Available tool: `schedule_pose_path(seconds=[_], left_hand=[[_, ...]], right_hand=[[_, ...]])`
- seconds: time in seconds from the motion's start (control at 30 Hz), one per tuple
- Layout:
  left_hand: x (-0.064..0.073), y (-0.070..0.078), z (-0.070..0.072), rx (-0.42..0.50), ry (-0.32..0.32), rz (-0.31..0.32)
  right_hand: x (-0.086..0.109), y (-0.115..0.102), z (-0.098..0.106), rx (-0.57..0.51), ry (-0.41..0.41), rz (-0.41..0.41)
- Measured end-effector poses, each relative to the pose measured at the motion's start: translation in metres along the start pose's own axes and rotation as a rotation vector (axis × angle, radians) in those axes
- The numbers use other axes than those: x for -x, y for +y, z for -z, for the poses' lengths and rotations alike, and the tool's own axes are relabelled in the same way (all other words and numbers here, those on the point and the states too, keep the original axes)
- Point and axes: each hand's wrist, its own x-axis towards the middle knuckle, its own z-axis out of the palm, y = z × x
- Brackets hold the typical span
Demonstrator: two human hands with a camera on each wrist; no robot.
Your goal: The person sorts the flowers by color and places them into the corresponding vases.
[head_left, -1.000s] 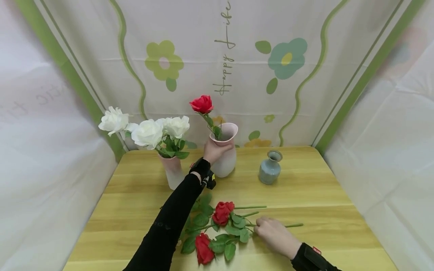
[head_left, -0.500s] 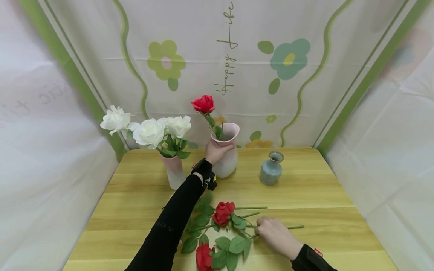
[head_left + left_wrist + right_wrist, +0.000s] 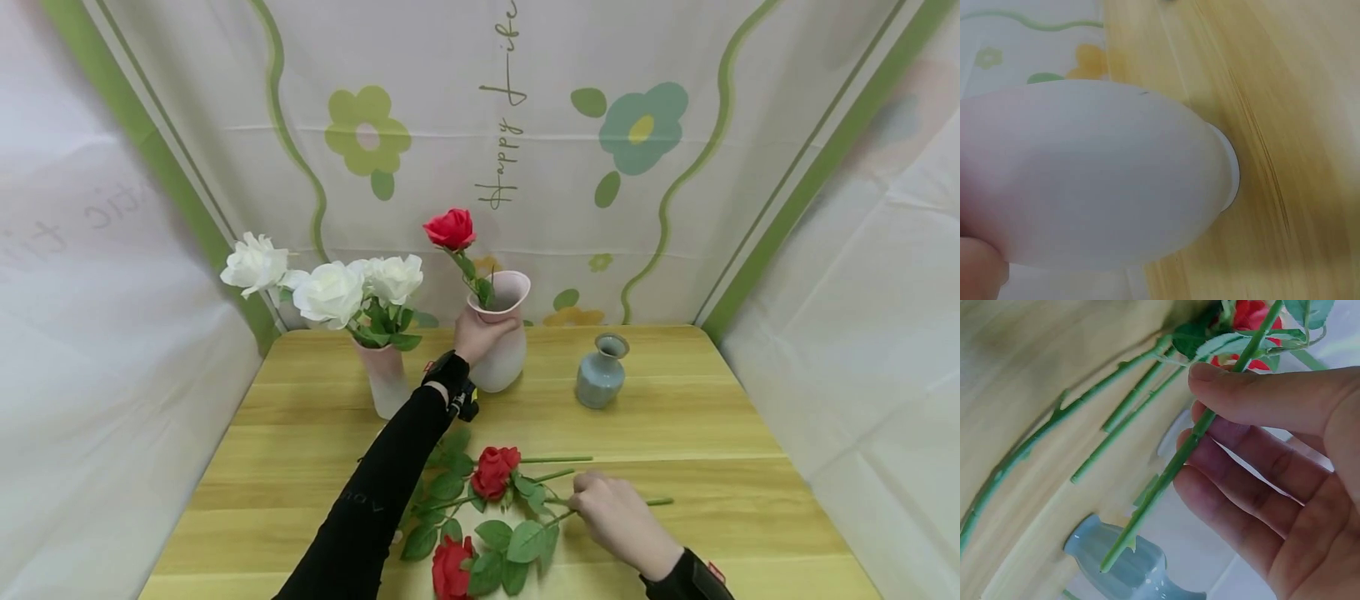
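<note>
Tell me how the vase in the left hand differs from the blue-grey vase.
The held vase is pink and white, and larger than the blue-grey vase. The held vase bears a red rose; no flower shows in the blue-grey vase. Both have flared mouths.

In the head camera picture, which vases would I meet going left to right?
Narrower vase with white flowers → wide-mouthed vase with one red rose, gripped by the left hand → blue-grey vase.

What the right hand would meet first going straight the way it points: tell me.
Likely the loose stem just beyond the right hand in the head view, though depth is unclear.
</note>
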Motion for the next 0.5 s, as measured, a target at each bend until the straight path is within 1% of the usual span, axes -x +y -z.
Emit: schedule_pose_path(seconds=[0.23,0.37,0.5], left_hand=[[-0.001,0.0,-0.001,0.001,0.004,-0.003],[0.001,0.003,-0.002,0.008,-0.002,0.014],[0.002,0.006,-0.001,0.019,-0.001,0.016]], right_hand=[[0.004,-0.004,0.007,0.011,0.05,-0.032],[0.01,-0.005,0.012,-0.002,0.083,-0.072],[0.014,-0.003,0.016,0.009,0.118,-0.115]])
